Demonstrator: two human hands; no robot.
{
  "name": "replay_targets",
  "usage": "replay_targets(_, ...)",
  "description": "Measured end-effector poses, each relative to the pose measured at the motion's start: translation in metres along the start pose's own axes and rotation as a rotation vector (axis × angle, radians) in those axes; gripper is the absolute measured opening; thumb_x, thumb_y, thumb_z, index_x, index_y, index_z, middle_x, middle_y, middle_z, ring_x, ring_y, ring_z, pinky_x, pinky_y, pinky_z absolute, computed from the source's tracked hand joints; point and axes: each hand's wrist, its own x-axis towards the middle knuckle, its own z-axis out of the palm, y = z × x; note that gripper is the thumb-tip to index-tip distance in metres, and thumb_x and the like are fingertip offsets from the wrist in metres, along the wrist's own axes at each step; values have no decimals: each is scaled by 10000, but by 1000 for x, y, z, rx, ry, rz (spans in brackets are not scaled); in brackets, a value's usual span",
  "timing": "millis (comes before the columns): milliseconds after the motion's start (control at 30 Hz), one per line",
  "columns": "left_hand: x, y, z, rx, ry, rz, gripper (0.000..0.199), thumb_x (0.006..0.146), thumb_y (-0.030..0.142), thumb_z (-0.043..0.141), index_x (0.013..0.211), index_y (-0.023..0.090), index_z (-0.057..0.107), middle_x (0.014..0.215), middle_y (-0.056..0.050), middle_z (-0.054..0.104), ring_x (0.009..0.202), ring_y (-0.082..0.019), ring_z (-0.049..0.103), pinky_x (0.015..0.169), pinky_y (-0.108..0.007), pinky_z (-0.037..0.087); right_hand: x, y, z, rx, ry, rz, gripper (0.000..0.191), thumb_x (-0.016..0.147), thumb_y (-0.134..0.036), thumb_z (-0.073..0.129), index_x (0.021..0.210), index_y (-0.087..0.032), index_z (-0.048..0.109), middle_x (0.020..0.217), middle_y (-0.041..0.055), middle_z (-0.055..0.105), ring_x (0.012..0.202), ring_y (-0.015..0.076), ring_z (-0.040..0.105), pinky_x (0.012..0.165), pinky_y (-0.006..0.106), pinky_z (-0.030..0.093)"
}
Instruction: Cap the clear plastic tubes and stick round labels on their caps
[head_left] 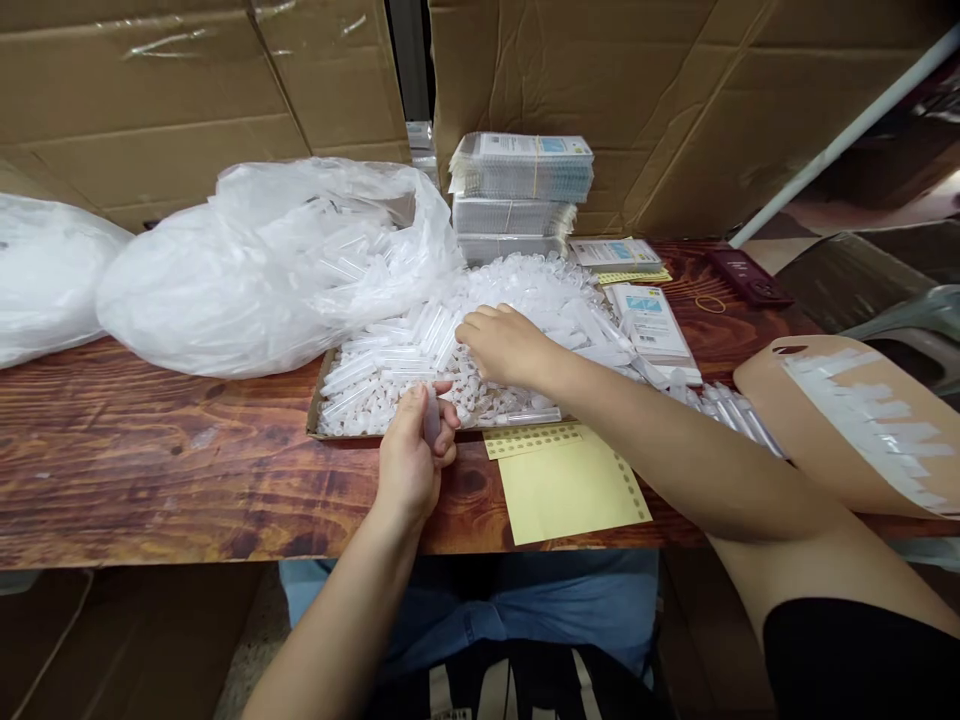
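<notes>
A shallow cardboard tray (319,405) on the wooden table holds a heap of clear plastic tubes (386,368) and small white plastic pieces. At the tray's front edge, my left hand (418,450) is closed round a clear plastic tube (432,418), which stands roughly upright between thumb and fingers. My right hand (499,345) reaches over the middle of the heap with its fingers bent down; its fingertips are partly hidden, and what they hold, if anything, cannot be made out.
Plastic bags (217,290) bulge at the left. Stacked packs of cards (521,170) stand behind the tray. Yellow sticker sheets (570,490) lie in front. At the right are a dark red phone-like object (750,278) and a tan board with clear strips (825,440).
</notes>
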Motion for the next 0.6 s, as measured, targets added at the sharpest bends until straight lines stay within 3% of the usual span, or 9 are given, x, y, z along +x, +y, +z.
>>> replay_targets(133,-2,-8,-9,11,-30,55,385,717,315,718,869,237,373,657,48,611,431,-65,403,395,-133,229,15,-2,10,-21,-88,-16,268,871,-66,532,1101,-90,669,1142,202,684,1158,325,574,884,399,429)
replay_targets(300,-4,-19,-11,125,-106,56,448,704,380,808,939,208,468,777,-17,687,482,-74,469,388,-150,262,15,-5,13,56,-80,6,251,856,-36,561,1055,-102,699,1090,188,721,1124,309,624,916,399,474)
replay_targets(400,-3,-20,-10,163,-70,73,503,684,435,853,974,168,540,828,-56,711,463,-48,438,392,-160,247,5,4,10,181,15,76,314,893,-57,542,1173,-111,673,1203,163,697,1146,257,642,959,377,506)
replay_targets(467,-3,-20,-10,180,-67,100,508,690,457,855,982,153,572,795,-50,707,437,-26,375,408,-168,250,-5,10,11,506,130,146,319,919,-99,538,1211,-133,664,1225,139,691,1075,211,684,948,367,541)
replay_targets(600,-5,-20,-10,138,-94,120,425,741,475,821,867,195,527,591,57,543,438,-47,332,398,-166,203,-29,7,21,1394,277,126,224,870,-294,704,1067,-191,673,998,50,748,889,173,743,853,367,610)
